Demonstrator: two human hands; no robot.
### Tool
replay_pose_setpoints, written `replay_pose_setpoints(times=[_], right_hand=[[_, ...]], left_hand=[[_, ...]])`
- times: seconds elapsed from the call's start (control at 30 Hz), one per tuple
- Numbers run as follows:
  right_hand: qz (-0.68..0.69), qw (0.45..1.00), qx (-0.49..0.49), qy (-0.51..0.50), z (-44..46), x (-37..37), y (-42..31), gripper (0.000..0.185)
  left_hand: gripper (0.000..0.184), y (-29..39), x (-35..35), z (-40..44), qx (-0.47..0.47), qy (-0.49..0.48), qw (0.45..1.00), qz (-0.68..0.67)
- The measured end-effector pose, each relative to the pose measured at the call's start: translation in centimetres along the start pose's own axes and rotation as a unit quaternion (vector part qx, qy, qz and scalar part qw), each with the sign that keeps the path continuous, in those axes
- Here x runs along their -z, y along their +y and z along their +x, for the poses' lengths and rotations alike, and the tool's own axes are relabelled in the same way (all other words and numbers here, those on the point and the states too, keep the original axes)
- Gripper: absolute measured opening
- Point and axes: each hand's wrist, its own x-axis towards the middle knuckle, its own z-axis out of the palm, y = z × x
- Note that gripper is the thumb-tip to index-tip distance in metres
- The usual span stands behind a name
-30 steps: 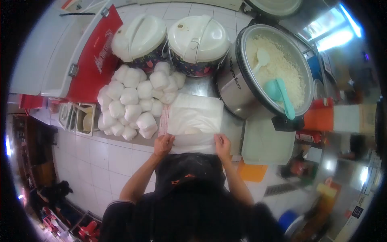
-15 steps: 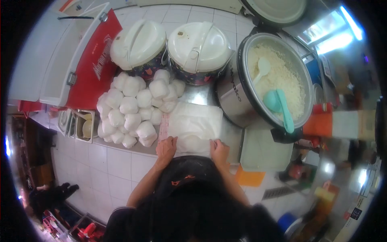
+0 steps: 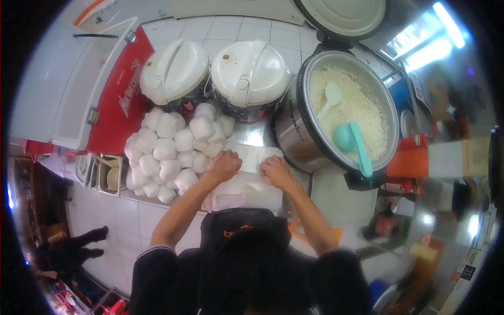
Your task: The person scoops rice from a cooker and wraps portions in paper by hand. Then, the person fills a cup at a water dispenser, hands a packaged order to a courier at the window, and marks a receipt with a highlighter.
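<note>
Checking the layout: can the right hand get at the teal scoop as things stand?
Probably yes: the open rice cooker is near the right hand, and the teal scoop crosses its rim uncovered, though the hand is on the white plastic.

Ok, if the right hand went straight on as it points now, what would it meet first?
Sliding past the white sheets, the right hand would probably meet the middle, white-lidded pot first, though the white bundles sit close to that line; depth is unclear.
</note>
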Motion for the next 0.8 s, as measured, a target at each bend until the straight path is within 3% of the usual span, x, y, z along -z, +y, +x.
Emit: replay_pose_setpoints(times=[0.03,0.07,0.1,0.13,0.2,0.4,0.5,0.6,0.67,0.7,0.73,0.8], right_hand=[[0.029,0.997,-0.016,-0.066,-0.1,1.4,-0.6,0.026],[0.061,0.989,-0.034,-0.131,-0.3,2.6,-1.4,0.021],[0.064,0.989,-0.038,-0.131,-0.4,4.0,-2.7,0.021],[0.06,0.987,-0.048,-0.141,-0.4,5.3,-4.3,0.017],[0.054,0.985,-0.06,-0.152,0.4,5.2,-5.8,0.013],[0.003,0.983,0.061,-0.174,2.1,3.4,-8.1,0.016],[-0.044,0.982,0.045,-0.178,0.5,2.9,-9.9,0.018],[0.007,0.988,0.038,-0.146,-1.8,1.3,-10.7,0.027],[0.068,0.994,0.07,0.042,-3.7,-0.2,-11.3,0.022],[0.07,0.994,0.074,0.039,-4.5,-0.9,-11.5,0.022],[0.06,0.993,0.074,0.068,-5.3,-1.6,-11.7,0.027],[0.05,0.992,0.07,0.096,-6.7,-3.0,-11.9,0.033]], left_hand=[[0.037,0.4,1.4,-0.8,0.002,0.003,1.0,-0.002],[0.03,0.7,2.9,-2.0,0.001,-0.013,0.996,-0.089],[0.023,1.3,4.5,-3.1,-0.004,-0.034,0.984,-0.176],[0.023,2.5,5.2,-4.1,-0.006,-0.04,0.983,-0.177],[0.011,5.4,5.3,-6.1,-0.088,0.247,0.959,-0.102],[0.03,9.5,-2.2,-13.4,-0.17,0.137,0.964,-0.149],[0.035,9.2,-4.2,-13.3,-0.152,0.174,0.965,-0.126],[0.039,9.5,-5.4,-13.0,-0.158,0.227,0.959,-0.071],[0.039,10.3,-6.4,-12.6,-0.141,0.268,0.95,-0.08],[0.038,10.3,-6.8,-12.5,-0.137,0.305,0.938,-0.087],[0.038,9.9,-7.1,-12.8,-0.134,0.304,0.939,-0.087],[0.038,8.9,-7.8,-13.2,-0.135,0.198,0.961,-0.136]])
